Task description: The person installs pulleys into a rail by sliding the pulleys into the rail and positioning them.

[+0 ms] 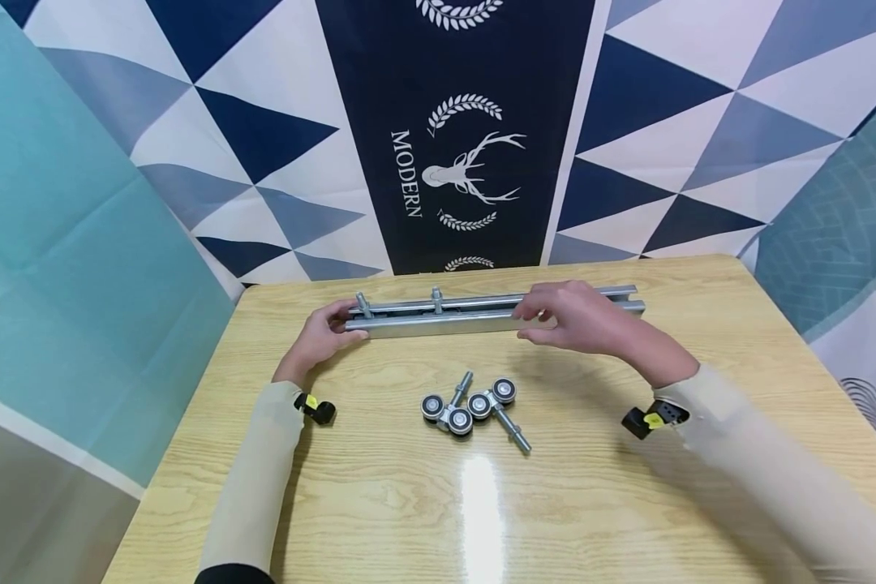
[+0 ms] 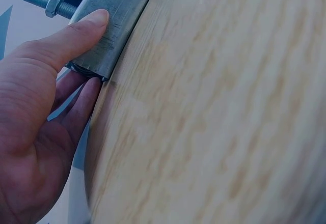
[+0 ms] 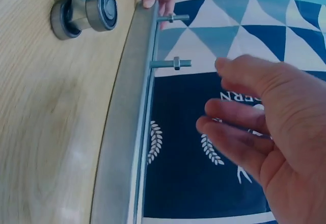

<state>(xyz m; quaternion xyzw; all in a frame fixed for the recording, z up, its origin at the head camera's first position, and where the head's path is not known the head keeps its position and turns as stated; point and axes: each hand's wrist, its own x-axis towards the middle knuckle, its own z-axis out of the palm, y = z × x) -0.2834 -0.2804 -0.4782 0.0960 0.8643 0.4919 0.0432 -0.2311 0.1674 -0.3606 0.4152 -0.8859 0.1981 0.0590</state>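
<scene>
A long steel channel rail (image 1: 438, 325) lies across the back of the wooden table. Two threaded bolts (image 1: 437, 300) with nuts stick up out of its slot in the left half. My left hand (image 1: 319, 334) grips the rail's left end; in the left wrist view the thumb presses the side face and the fingers reach round the end. Over the right part of the rail hovers my right hand (image 1: 577, 316), fingers loosely bent. The right wrist view shows nothing between those fingers (image 3: 229, 137), which are apart from the rail.
In the middle of the wooden table (image 1: 380, 495), two roller trolleys lie close together, the left one (image 1: 460, 420) and the right one (image 1: 504, 391), each with a threaded bolt. A patterned cloth backdrop (image 1: 474, 235) rises behind the table's back edge.
</scene>
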